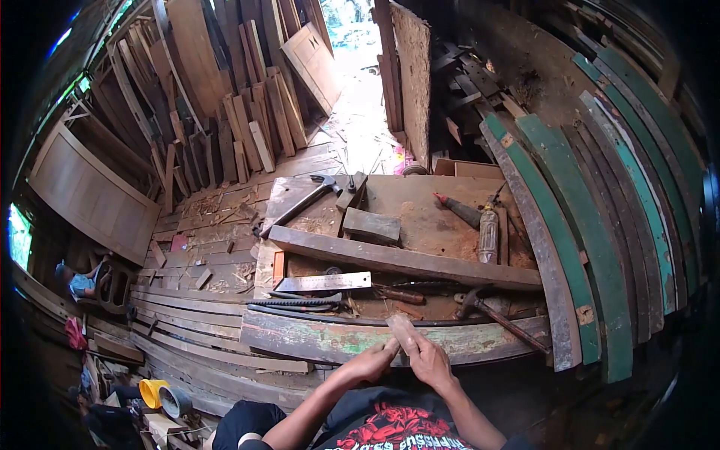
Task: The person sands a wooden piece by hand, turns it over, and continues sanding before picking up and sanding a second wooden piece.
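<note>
Block (403, 328): small, oblong, pale brown, wood by look. Surface dull, unpainted where visible. Far end blunt, bare of fingers; near part hidden under fingers, so full length unclear. Gripped, right hand (430, 361) around near part, left hand (369, 363) close against its left side. Pose slanted, far end leaning left, over painted board (300, 334); contact unclear.

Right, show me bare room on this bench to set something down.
Two patches, bare but for sawdust: behind the wood block, left of the red-tipped tool; and between that block and the cylinder, behind the long plank. Crowded: between that plank and the painted beam, around the ruler.
</note>
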Available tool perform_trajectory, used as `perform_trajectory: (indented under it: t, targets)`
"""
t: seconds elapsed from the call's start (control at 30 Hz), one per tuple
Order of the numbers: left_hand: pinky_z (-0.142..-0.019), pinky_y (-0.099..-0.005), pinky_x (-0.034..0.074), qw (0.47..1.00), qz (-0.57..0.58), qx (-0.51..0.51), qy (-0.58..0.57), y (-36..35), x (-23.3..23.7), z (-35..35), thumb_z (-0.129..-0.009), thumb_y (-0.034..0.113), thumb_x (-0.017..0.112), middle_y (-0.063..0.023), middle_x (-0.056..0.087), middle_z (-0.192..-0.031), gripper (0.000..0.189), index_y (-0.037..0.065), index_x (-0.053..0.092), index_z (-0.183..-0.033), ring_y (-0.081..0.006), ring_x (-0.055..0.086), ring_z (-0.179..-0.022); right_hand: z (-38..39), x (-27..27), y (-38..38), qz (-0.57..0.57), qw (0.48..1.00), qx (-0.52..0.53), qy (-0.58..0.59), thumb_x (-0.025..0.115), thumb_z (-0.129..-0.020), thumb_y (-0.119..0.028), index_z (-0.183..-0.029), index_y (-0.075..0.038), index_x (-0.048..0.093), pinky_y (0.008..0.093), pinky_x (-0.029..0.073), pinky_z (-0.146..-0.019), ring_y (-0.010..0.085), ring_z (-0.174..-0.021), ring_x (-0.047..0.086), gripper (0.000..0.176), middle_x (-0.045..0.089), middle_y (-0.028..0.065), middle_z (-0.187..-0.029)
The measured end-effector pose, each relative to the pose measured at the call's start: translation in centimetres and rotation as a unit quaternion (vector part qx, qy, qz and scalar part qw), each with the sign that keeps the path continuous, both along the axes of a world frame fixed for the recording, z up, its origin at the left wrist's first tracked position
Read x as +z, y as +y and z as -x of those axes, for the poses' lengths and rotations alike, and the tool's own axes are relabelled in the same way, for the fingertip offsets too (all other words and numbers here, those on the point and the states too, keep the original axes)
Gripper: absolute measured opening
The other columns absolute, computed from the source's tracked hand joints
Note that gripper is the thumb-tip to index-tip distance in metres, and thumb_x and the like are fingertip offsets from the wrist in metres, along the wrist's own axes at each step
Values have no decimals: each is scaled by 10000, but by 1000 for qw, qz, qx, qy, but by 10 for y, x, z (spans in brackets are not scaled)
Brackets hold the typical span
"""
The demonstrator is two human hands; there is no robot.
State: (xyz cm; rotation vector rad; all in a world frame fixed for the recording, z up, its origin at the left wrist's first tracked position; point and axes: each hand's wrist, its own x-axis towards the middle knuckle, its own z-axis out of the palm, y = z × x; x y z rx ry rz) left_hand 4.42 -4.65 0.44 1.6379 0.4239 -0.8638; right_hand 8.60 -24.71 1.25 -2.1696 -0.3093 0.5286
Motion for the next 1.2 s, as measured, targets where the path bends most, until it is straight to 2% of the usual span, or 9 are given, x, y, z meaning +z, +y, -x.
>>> perform_trajectory:
  t: [0.1, 0.2, 0.37, 0.5, 0.63, 0.83, 0.97, 1.07, 1.2]
  targets:
    - [-485, -252, 213, 943, 250, 177, 131, 4, 19, 4, -1136, 605, 284, 40, 459, -723, 586, 124, 613, -1083, -68, 240, -523, -2, 4, 7, 1, 999, -24, 23, 495, -1101, -371, -1520, -135, 568, 505, 543, -992, 476, -1202, 656, 487, 693, 283, -1274]
    - [-462, -251, 213, 867, 318, 315, 219, 6, 14, 5, -1143, 584, 297, 35, 466, -740, 525, 142, 555, -1025, -75, 222, -517, 2, 8, 15, -12, 999, -34, 2, 520, -1090, -359, -1489, -108, 598, 494, 547, -988, 470, -1196, 663, 477, 693, 286, -1273]
    - [-434, -211, 308, 759, 493, 327, 272, 4, -7, 8, -1159, 462, 301, 2, 461, -740, 438, 104, 488, -990, -85, 352, -525, 16, 23, 21, -28, 998, -51, -18, 514, -1085, -354, -1495, -143, 593, 525, 558, -937, 492, -1141, 666, 467, 699, 272, -1241]
    - [-448, -225, 289, 774, 493, 296, 265, 4, -2, 8, -1158, 443, 295, 9, 466, -746, 418, 118, 492, -986, -89, 336, -527, 27, 30, 27, -1, 998, -49, -49, 545, -1074, -356, -1466, -111, 623, 515, 575, -889, 474, -1083, 705, 469, 720, 287, -1170]
    - [-502, -291, 269, 920, 249, 231, 194, -10, 18, 11, -1147, 456, 292, 30, 451, -710, 392, 179, 510, -975, -103, 323, -535, 4, 6, 37, 118, 990, -66, -32, 549, -1058, -329, -1453, -192, 637, 593, 552, -781, 512, -902, 694, 428, 716, 292, -939]
    - [-493, -309, 287, 974, 82, 211, 14, -21, -5, 20, -1144, 441, 301, 56, 428, -688, 450, 169, 506, -850, -118, 331, -530, 24, 32, 39, 112, 991, -37, -58, 540, -1058, -341, -1471, -215, 615, 629, 544, -798, 532, -881, 691, 438, 706, 315, -896]
    - [-468, -305, 264, 925, 256, 231, 161, -3, -12, 13, -1144, 397, 281, 51, 396, -622, 441, 179, 502, -830, -130, 316, -493, 4, 28, 62, 169, 983, -68, -30, 514, -1068, -377, -1506, -239, 581, 642, 540, -809, 538, -891, 691, 464, 715, 315, -926]
    - [-461, -300, 221, 890, 314, 265, 198, 6, -5, 11, -1137, 441, 295, 57, 399, -612, 442, 187, 499, -838, -115, 298, -491, 27, 51, 58, 163, 985, -45, -34, 519, -1067, -367, -1481, -234, 604, 638, 546, -800, 531, -870, 698, 443, 717, 310, -900]
    - [-458, -278, 224, 885, 328, 275, 184, 2, -1, 16, -1134, 402, 301, 61, 401, -609, 396, 185, 511, -878, -107, 292, -482, 10, 19, 67, 187, 978, -74, -48, 517, -1070, -369, -1461, -177, 616, 651, 538, -799, 530, -855, 700, 447, 712, 318, -889]
